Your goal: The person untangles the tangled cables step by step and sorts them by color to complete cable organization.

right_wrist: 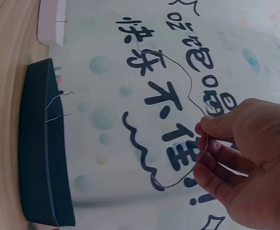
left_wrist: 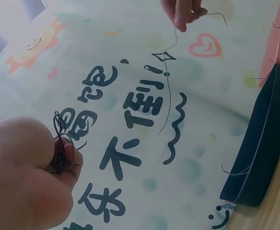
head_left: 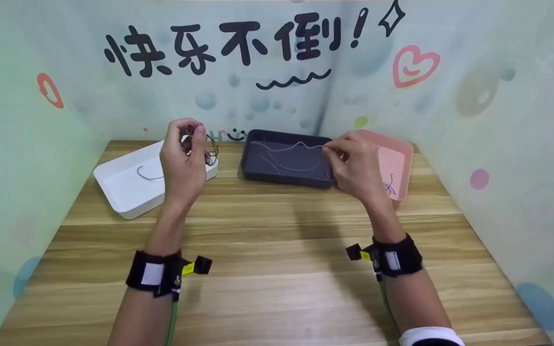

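Note:
My left hand (head_left: 184, 166) is raised over the white tray and grips a tangled bundle of dark thin wires (head_left: 214, 150), whose loops stick out past the fingers. In the left wrist view the bundle (left_wrist: 59, 123) shows at the fingertips. Between thumb and fingers, my right hand (head_left: 356, 161) pinches one pale thin wire (head_left: 301, 144), held above the dark tray near the pink one. That wire (right_wrist: 189, 86) bends in a long curve on both sides of the pinch in the right wrist view.
Three trays stand along the back of the wooden table (head_left: 267, 269): a white tray (head_left: 123, 190) with a greyish wire, a dark tray (head_left: 286, 181) with some thin wires, and a pink tray (head_left: 402, 154) with several bluish wires. Printed curtains (head_left: 267, 105) enclose the back and sides.

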